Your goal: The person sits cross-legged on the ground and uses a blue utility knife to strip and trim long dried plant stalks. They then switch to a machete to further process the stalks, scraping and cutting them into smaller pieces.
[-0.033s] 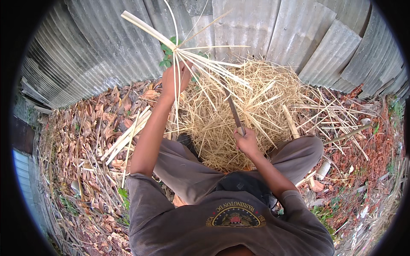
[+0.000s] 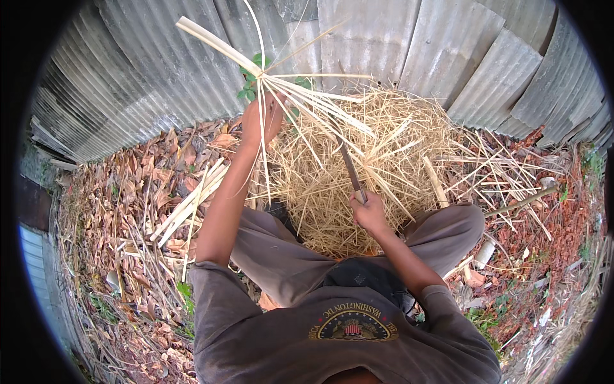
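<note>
My left hand is raised near the metal fence and closed around a pale split bamboo piece. One end of the piece is a thicker stick pointing up to the left. From its middle, thin strips splay out to the right and downward, and some hang past my left wrist. My right hand, lower and nearer my lap, is wrapped around the lower end of a long, dark knife. The knife slants up to the left, and its far end passes behind the strips. A heap of pale shavings lies under both hands.
A corrugated metal fence closes off the far side. Split sticks lie on dry leaves at the left. At the right are scattered strips and a thicker stick. My bent legs flank the heap.
The bamboo piece in my left hand has shifted slightly, its thick end a little further left and its right-hand strips a little lower. My right hand and the knife look unmoved.
</note>
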Tool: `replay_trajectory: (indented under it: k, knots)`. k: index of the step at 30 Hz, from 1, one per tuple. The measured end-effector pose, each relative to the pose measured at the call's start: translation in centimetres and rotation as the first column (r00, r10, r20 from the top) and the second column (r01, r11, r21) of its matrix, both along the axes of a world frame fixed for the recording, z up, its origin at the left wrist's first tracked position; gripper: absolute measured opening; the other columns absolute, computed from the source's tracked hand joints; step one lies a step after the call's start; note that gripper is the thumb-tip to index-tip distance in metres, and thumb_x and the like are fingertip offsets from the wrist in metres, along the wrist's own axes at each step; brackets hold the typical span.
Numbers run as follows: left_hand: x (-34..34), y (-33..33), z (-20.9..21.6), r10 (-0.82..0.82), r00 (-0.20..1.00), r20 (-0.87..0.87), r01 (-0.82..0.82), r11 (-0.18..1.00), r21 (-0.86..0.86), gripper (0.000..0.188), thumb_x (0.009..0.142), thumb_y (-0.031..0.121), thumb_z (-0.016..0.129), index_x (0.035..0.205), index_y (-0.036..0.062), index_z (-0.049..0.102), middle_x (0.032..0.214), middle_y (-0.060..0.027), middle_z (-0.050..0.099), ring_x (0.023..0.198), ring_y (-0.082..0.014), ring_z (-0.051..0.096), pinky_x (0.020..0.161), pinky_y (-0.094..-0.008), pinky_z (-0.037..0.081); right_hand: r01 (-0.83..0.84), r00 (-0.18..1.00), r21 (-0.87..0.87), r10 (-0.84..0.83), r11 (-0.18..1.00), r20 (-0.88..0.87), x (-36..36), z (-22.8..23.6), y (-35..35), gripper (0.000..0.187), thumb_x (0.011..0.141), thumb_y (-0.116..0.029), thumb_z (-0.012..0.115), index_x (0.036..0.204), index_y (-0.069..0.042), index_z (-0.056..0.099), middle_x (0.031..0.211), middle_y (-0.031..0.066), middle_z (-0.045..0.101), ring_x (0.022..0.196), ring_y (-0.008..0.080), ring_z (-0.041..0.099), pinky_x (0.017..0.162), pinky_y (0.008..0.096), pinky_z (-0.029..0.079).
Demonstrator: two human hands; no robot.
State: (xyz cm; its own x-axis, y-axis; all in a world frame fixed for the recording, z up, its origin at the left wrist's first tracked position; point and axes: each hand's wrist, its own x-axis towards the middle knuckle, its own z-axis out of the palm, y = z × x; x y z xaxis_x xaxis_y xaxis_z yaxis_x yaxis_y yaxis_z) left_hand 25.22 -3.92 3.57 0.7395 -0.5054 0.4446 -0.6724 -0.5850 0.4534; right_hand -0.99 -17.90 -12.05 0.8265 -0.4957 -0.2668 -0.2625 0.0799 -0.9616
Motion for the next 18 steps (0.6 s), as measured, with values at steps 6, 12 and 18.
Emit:
replay_trajectory:
  k: [6,12,18]
  knots:
    - [1.1,0.0,-1.4,-0.533,0.842,-0.083,0.089,0.289,-0.953,0.033,0.1,0.036,0.05,0.1,0.0036,0.055,0.083,-0.0111,0.061,0.077,-0.0231,0.06,0.076,-0.038,0.052,-0.082,0.996,-0.449,0.094,0.89,0.004,2.5,-0.6,0.5,0.012,0.082,-0.014,0.062,0.081,-0.004,0.057,0.058,0.0057,0.052,0.052,0.0166,0.052,0.053,0.0331,0.043]
    - [3.0,0.8,-3.1,-0.777,0.622,0.095,-0.08,-0.184,-0.98,0.027,0.096,0.034,0.055,0.099,0.0074,0.055,0.078,-0.0059,0.052,0.067,-0.0189,0.05,0.062,-0.0348,0.046,-0.14,0.989,-0.157,0.132,0.978,-0.064,6.7,-4.6,2.0,0.022,0.088,-0.021,0.065,0.08,-0.004,0.054,0.057,0.0041,0.052,0.047,0.014,0.053,0.047,0.0305,0.043]
    - [5.2,-2.3,-9.6,-0.351,0.912,-0.213,-0.028,0.465,-0.885,0.017,0.101,0.021,0.051,0.098,0.0053,0.054,0.074,-0.0025,0.053,0.064,-0.0092,0.056,0.052,-0.0268,0.049,-0.236,0.935,-0.191,0.169,0.953,-0.311,7.0,-15.5,0.9,0.021,0.088,-0.02,0.064,0.084,-0.001,0.057,0.057,0.0059,0.056,0.047,0.0144,0.058,0.043,0.0293,0.044]
